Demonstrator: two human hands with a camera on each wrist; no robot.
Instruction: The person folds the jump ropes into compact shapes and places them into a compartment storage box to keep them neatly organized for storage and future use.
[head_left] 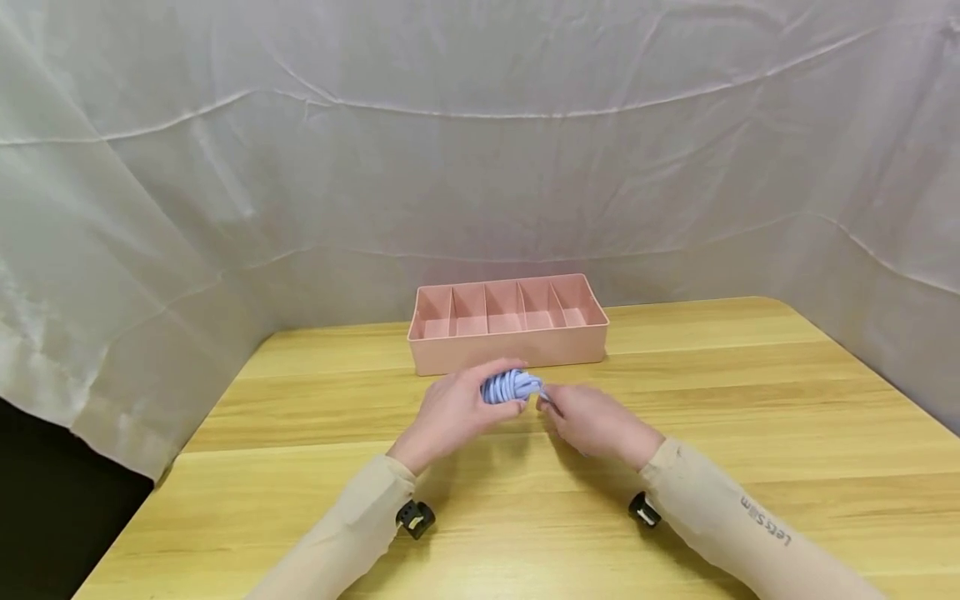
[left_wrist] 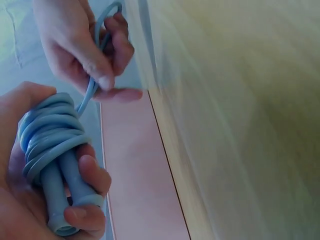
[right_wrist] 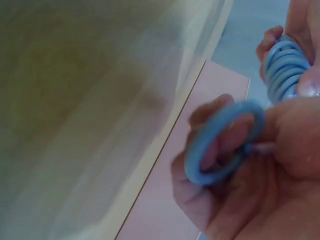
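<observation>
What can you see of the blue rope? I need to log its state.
The rope is light blue, smooth and rubbery looking, wound in tight coils round two tube-like handles of the same colour. The left hand grips the bundle, fingers curled round coils and handles. A free end runs to the right hand, which pinches it in a loop. It is held above the table, in front of the pink tray.

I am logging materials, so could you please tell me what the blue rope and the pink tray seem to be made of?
Blue rope: probably soft plastic or rubber, smooth, slightly glossy, coiling tightly. Pink tray: likely rigid moulded plastic, matt, with thin even dividers.
</observation>
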